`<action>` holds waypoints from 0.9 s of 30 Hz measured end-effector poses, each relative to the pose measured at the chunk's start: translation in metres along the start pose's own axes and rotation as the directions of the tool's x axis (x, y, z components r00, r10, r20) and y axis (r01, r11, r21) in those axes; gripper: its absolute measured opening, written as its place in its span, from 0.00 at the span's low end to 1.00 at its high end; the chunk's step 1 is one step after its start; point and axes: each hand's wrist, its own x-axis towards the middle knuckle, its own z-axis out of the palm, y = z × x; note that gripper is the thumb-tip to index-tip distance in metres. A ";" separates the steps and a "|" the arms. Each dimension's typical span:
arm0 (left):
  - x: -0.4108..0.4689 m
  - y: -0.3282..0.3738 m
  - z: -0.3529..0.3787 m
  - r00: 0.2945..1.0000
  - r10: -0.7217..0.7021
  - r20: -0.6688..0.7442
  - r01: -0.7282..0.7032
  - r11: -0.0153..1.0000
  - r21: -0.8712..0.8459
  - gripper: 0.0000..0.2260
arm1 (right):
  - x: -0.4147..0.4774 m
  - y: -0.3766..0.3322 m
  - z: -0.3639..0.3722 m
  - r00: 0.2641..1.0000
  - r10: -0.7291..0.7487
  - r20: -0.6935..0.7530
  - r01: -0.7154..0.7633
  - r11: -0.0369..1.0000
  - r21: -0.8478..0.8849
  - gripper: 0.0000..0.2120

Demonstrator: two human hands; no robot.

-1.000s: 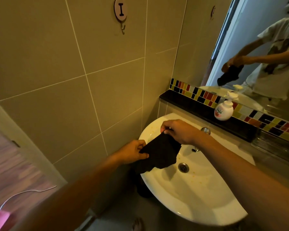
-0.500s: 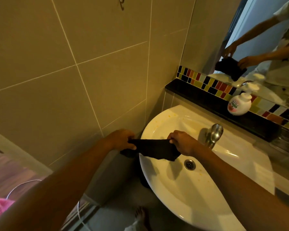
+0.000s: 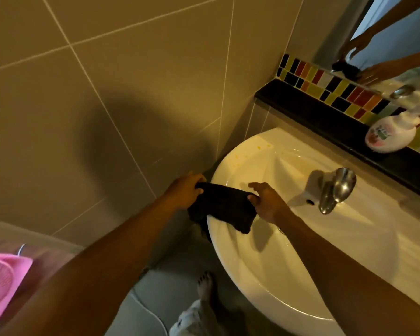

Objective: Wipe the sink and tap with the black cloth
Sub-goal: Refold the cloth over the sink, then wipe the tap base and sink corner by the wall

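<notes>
My left hand and right hand pinch black cloth ends, stretched over sink left rim. Yellow stains far-left, tap untouched: wiping barely begun, I judge.

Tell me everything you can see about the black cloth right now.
The black cloth is a small, soft-looking piece of dark fabric, plain, with no visible pattern. It is stretched sideways between both hands: the left hand grips its left end, the right hand pinches its right end. Its lower part sags and drapes over the left rim of the white sink, with one corner hanging inside the bowl. It looks bunched or folded rather than fully spread. It does not touch the tap.
</notes>
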 end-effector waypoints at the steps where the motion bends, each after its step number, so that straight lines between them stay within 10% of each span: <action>1: 0.001 -0.002 0.008 1.000 -0.007 -0.016 0.007 1.000 0.005 0.15 | -0.002 -0.003 0.009 1.000 -0.026 -0.015 0.026 1.000 0.004 0.19; 14: -0.008 -0.024 0.084 0.899 -0.376 -0.224 0.314 0.911 -0.267 0.09 | 0.037 -0.031 0.080 0.820 -0.541 0.184 0.572 0.770 -0.283 0.23; 27: 0.074 0.024 0.093 0.829 -0.239 -0.506 0.156 0.967 -0.201 0.22 | 0.141 -0.007 0.036 0.898 -0.440 -0.027 0.410 0.855 -0.317 0.27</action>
